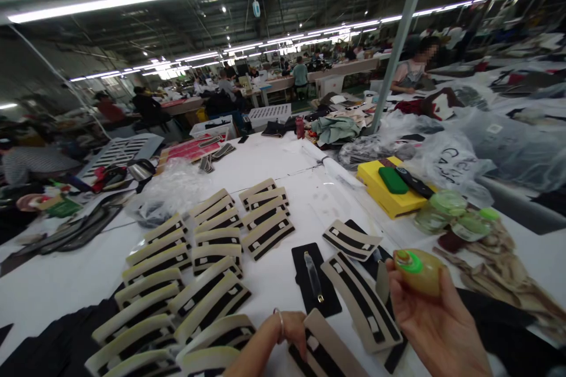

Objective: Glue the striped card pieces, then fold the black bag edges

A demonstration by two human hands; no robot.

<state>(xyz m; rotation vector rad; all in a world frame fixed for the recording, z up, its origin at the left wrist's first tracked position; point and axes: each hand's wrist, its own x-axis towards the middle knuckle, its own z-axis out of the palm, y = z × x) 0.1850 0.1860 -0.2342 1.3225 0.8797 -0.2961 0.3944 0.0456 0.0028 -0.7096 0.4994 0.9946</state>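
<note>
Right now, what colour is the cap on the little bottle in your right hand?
Bright green, on a yellowish bottle held in the right hand; head view.

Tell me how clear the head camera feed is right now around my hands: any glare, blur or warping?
Head view: both hands are sharp, the right hand holding a small yellowish bottle, the left hand resting on a curved piece; ceiling tubes blow out white; wide-angle warping bends the edges; distant workers are soft.

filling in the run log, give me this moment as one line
right hand: holds yellow bottle with green cap | left hand: presses on cream curved strip | white table: rows of same strips
</note>
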